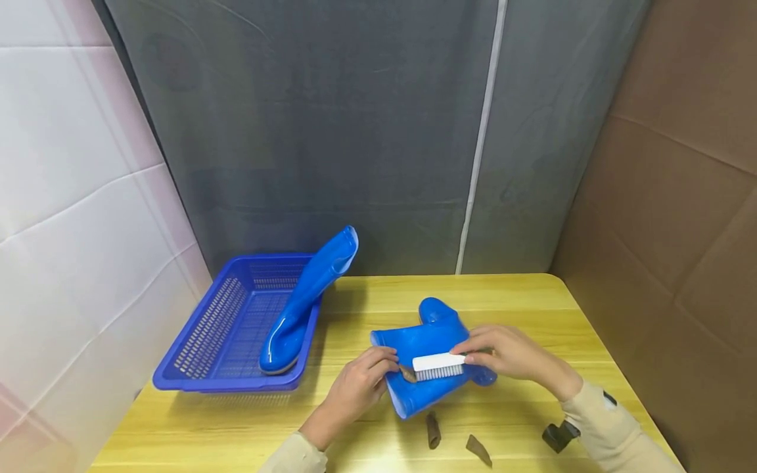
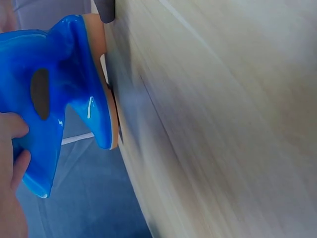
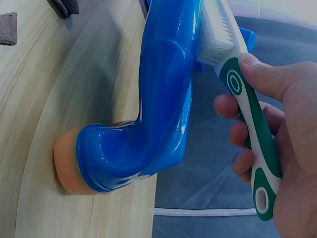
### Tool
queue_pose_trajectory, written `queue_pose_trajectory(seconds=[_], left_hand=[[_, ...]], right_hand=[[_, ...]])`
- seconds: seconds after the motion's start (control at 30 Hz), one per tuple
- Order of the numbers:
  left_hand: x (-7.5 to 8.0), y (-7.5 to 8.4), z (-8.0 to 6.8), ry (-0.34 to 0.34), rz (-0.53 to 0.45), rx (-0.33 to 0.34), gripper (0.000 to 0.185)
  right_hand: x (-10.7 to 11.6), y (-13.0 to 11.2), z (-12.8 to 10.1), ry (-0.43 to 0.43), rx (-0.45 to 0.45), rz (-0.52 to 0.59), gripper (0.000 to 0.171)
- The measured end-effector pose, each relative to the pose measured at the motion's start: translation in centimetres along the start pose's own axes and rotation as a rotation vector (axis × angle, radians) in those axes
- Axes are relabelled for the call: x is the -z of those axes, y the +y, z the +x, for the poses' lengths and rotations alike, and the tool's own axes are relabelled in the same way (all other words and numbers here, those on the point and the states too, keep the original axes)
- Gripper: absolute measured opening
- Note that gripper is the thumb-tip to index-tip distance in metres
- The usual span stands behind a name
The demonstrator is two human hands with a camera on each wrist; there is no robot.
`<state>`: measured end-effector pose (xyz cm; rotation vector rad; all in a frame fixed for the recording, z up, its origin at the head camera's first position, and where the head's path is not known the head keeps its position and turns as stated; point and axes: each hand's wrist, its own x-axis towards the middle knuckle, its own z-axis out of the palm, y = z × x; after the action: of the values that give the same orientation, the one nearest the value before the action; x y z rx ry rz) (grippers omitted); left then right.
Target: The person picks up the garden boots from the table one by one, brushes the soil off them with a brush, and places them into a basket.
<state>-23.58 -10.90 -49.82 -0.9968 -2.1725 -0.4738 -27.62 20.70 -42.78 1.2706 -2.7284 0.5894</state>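
Bristles [image 1: 439, 373] of our white brush [image 1: 434, 360] lie against the blue boot [image 1: 422, 341] on its shaft, right next to a brown patch [image 1: 408, 374]. We see the boot over the table [image 1: 514, 295], its top edge pinched between thumb and fingers of the left hand [image 1: 362, 381], while the right hand [image 1: 503, 353] has its fingers wrapped round the brush's green-and-white handle [image 3: 255, 134]. To scrub well, we would want that pinch firm, since the shaft is probably soft and could fold under pressure. Short strokes across the patch, aimed away from the left hand, should serve us best. Two brown scraps [image 1: 434, 431] lie nearby on the tabletop, and the second boot [image 1: 301, 305] leans in the blue basket [image 1: 230, 382], out of our way.
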Motion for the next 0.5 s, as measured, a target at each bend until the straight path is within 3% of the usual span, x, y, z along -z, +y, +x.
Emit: queue_pose_trajectory(seconds=[0.2,0.3,0.5], left_hand=[[0.3,-0.1,0.2,0.020,-0.034,0.005,0.034],[0.3,-0.2,0.2,0.036,-0.047,-0.020,0.034],[0.3,-0.1,0.1,0.027,-0.024,-0.021,0.035]], right_hand=[[-0.3,-0.6,1.4,0.036,-0.108,-0.117,0.025],[-0.7,-0.6,2.3,0.029,-0.093,-0.164,0.026],[-0.9,-0.2,2.8,-0.007,-0.014,-0.052,0.023]])
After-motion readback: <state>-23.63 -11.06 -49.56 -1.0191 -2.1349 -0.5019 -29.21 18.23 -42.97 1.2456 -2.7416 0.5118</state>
